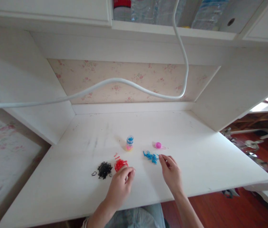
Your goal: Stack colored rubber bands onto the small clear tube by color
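Three small heaps of tiny elastic bands lie on the white desk (195,152): black bands (104,169), red bands (120,164) and blue bands (151,156). My left hand (120,185) rests just right of the red heap with its fingers curled in, touching or pinching at the bands. My right hand (171,172) reaches the right edge of the blue heap with fingers pinched together at it. A small clear jar (129,142) with blue and pink contents stands behind the heaps. A pink round lid (158,145) lies to its right.
A white cable (124,83) hangs across the alcove above the desk. Flowered wallpaper (134,80) backs the niche, with white side panels on both sides. Plastic bottles (148,9) stand on the shelf overhead. The red wooden floor (243,209) and clutter lie to the right.
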The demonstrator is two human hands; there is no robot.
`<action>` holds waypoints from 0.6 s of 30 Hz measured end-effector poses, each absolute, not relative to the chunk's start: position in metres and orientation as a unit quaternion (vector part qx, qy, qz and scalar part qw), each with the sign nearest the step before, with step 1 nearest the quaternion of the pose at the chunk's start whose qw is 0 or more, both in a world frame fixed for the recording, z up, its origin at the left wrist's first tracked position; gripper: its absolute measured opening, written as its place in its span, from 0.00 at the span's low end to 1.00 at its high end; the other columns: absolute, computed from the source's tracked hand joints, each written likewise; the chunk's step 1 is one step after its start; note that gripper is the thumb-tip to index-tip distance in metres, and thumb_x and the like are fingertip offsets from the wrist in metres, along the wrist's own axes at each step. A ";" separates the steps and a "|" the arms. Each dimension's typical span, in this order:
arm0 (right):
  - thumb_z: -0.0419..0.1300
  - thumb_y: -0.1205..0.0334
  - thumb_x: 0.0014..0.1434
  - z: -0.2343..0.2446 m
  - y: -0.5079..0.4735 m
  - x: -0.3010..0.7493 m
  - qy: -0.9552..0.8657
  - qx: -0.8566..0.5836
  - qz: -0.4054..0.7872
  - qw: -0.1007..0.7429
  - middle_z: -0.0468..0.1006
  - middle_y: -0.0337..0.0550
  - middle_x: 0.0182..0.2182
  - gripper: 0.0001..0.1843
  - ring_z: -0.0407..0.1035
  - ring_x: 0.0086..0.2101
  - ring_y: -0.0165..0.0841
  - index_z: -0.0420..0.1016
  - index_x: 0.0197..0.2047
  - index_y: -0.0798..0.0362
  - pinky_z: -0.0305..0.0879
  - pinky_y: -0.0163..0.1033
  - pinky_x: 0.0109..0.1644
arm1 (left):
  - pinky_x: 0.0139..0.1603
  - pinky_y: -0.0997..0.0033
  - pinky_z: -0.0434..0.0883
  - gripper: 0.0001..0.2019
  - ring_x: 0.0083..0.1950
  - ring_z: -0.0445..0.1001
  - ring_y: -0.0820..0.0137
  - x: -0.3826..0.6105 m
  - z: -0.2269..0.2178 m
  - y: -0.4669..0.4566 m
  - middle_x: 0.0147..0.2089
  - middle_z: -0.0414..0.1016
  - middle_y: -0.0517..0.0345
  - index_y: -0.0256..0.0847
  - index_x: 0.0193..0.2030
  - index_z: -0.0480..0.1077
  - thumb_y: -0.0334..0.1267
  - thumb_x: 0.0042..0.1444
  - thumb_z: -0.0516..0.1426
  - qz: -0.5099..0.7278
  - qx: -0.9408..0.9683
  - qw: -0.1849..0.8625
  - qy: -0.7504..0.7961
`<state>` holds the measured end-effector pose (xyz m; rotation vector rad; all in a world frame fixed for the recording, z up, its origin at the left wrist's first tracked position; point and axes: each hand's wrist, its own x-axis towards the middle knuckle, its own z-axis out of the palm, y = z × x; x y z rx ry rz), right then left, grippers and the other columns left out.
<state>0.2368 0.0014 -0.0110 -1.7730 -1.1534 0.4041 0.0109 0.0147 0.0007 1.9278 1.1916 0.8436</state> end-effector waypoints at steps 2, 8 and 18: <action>0.53 0.46 0.61 0.004 0.016 0.221 -0.489 -0.697 0.163 0.499 0.73 0.41 0.31 0.20 0.64 0.26 0.29 0.77 0.37 0.53 0.60 0.34 0.30 | 0.33 0.75 0.65 0.13 0.32 0.69 0.73 0.013 -0.013 0.003 0.32 0.72 0.58 0.41 0.37 0.72 0.42 0.63 0.48 0.299 0.747 0.381 0.457; 0.51 0.50 0.63 0.041 0.055 0.182 -0.574 -0.634 0.154 0.495 0.73 0.41 0.31 0.18 0.64 0.26 0.28 0.77 0.37 0.51 0.61 0.33 0.31 | 0.35 0.74 0.65 0.15 0.33 0.69 0.72 0.010 -0.022 -0.004 0.32 0.72 0.56 0.41 0.37 0.72 0.42 0.64 0.46 0.294 0.742 0.390 0.460; 0.47 0.48 0.64 0.052 0.086 0.155 -0.618 -0.649 0.098 0.432 0.74 0.41 0.33 0.21 0.64 0.25 0.26 0.78 0.38 0.51 0.61 0.33 0.33 | 0.38 0.72 0.67 0.14 0.34 0.70 0.71 0.007 -0.021 -0.004 0.33 0.74 0.57 0.44 0.39 0.73 0.39 0.63 0.46 0.286 0.747 0.382 0.464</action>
